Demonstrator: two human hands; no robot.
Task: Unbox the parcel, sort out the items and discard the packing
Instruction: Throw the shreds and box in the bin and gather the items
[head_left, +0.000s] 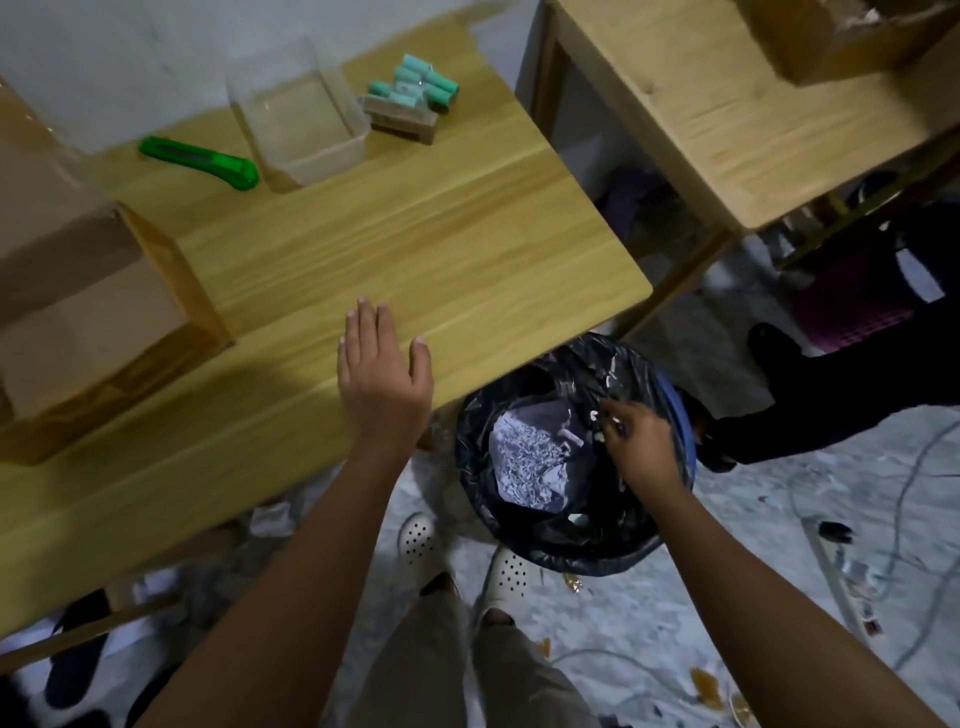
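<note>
My left hand hovers flat over the near edge of the wooden table, fingers apart and holding nothing. My right hand reaches over the bin lined with a black bag on the floor, its fingertips pinched on small white scraps of packing. Crumpled grey packing lies inside the bin. An open cardboard box stands at the table's left. Several teal rolls lie heaped on a small brown box at the back, beside an empty clear plastic tub.
A green box cutter lies left of the tub. A second wooden table with another cardboard box stands to the right. Cables and bits of litter cover the floor. Another person's dark leg is beside the bin.
</note>
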